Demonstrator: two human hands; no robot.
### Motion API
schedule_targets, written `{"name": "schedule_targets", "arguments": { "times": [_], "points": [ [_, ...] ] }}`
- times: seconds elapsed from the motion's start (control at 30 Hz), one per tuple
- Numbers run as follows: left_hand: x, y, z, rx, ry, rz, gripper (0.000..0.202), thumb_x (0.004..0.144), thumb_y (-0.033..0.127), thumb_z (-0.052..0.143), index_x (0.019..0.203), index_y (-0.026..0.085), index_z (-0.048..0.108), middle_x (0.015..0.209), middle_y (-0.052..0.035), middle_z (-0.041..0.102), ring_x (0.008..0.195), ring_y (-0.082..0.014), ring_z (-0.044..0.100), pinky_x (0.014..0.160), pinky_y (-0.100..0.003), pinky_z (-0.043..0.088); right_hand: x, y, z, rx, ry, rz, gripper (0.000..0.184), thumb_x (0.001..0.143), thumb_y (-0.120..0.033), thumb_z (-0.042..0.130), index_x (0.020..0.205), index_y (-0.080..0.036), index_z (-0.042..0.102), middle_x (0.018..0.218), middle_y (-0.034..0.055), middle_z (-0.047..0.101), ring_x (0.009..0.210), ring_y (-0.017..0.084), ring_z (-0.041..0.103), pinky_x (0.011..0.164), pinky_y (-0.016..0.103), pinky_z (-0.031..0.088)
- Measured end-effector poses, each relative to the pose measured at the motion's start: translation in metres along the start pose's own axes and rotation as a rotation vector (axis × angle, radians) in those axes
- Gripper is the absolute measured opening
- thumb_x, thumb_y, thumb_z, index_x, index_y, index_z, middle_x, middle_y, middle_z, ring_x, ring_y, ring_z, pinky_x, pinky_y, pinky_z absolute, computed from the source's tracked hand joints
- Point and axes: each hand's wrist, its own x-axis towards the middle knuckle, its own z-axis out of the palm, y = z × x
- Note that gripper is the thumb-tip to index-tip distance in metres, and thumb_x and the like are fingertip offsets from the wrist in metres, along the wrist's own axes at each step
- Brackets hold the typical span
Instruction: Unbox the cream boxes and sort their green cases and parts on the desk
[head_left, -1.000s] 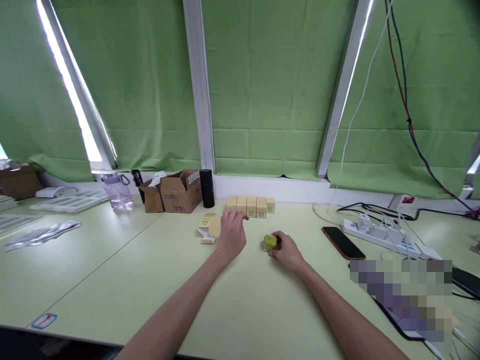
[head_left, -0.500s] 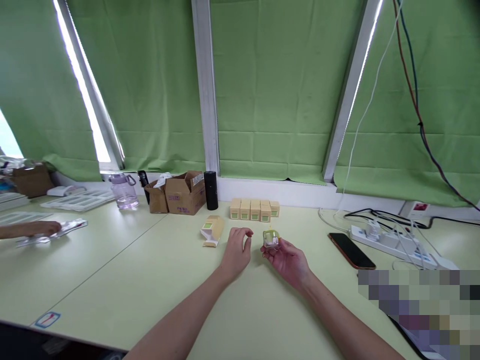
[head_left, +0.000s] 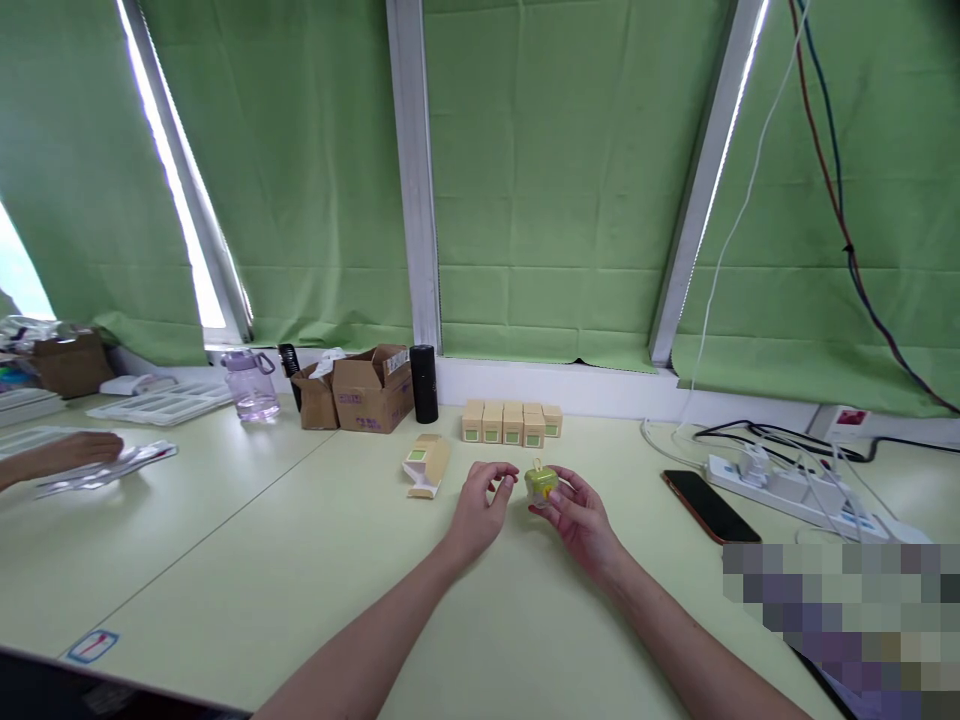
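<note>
My right hand (head_left: 583,520) grips a small green-and-clear case (head_left: 540,484) between thumb and fingers, just above the table. A thin loop stands up from its top, and a yellow-orange spot shows near my thumb; I cannot make out what is inside. My left hand (head_left: 484,505) is just left of the case, fingers bent and thumb a little apart from them, holding nothing I can see. Left of that hand lies an opened cardboard box (head_left: 427,465) with a green label. Behind the hands stands a row of several small tan boxes (head_left: 513,425) with green labels.
A phone (head_left: 709,505) and a white power strip (head_left: 795,490) with tangled cables lie at right. Toward the back left are a black bottle (head_left: 424,384), a brown carton (head_left: 372,390) and a purple jug (head_left: 252,385). Another person's hand (head_left: 86,450) rests on clear plastic packaging (head_left: 142,458).
My right hand has turned the case so its green top and loop show, with my thumb now across its front. My left hand has come slightly closer to it.
</note>
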Motion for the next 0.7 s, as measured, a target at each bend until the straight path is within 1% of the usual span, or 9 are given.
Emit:
{"name": "schedule_targets", "arguments": {
  "times": [0.13,0.27,0.37,0.53,0.7],
  "points": [
    [0.001,-0.005,0.003,-0.091,-0.013,-0.059,0.021,0.094,0.037,0.062,0.106,0.023,0.072,0.109,-0.0098,0.073,0.102,-0.0228,0.068,0.088,-0.039,0.054,0.001,0.003,0.001,-0.189,0.039,-0.107,0.065,0.063,-0.041,0.094,0.117,-0.026,0.061,0.105,0.0069,0.069,0.098,0.026,0.068,0.084,0.042,0.059],
    [0.002,-0.007,0.005,-0.172,-0.025,-0.096,0.023,0.089,0.037,0.068,0.105,0.021,0.073,0.109,-0.0097,0.075,0.102,-0.0235,0.07,0.088,-0.038,0.055,0.0,0.004,0.002,-0.309,0.07,-0.204,0.069,0.064,-0.041,0.092,0.122,-0.026,0.058,0.11,0.0079,0.062,0.107,0.027,0.063,0.083,0.038,0.06],
    [0.002,-0.005,0.005,-0.205,-0.02,-0.119,0.021,0.087,0.037,0.071,0.1,0.021,0.074,0.107,-0.0095,0.076,0.102,-0.0241,0.071,0.089,-0.038,0.056,-0.002,0.005,0.004,-0.348,0.077,-0.223,0.068,0.067,-0.04,0.09,0.124,-0.027,0.056,0.113,0.0082,0.06,0.11,0.027,0.061,0.083,0.037,0.06],
    [0.003,-0.001,0.005,-0.244,-0.009,-0.123,0.014,0.085,0.034,0.072,0.091,0.022,0.074,0.102,-0.0079,0.076,0.101,-0.0241,0.071,0.088,-0.037,0.057,-0.004,0.003,0.008,-0.364,0.071,-0.235,0.064,0.068,-0.039,0.089,0.123,-0.028,0.057,0.112,0.0072,0.06,0.11,0.027,0.06,0.083,0.037,0.059],
    [0.004,-0.001,0.006,-0.347,-0.022,-0.157,0.016,0.085,0.036,0.071,0.087,0.02,0.07,0.106,-0.0086,0.076,0.101,-0.0244,0.071,0.084,-0.036,0.058,-0.004,0.003,0.01,-0.362,0.04,-0.228,0.062,0.072,-0.041,0.087,0.124,-0.028,0.055,0.113,0.0076,0.06,0.109,0.026,0.061,0.081,0.036,0.059]
  ]
}}
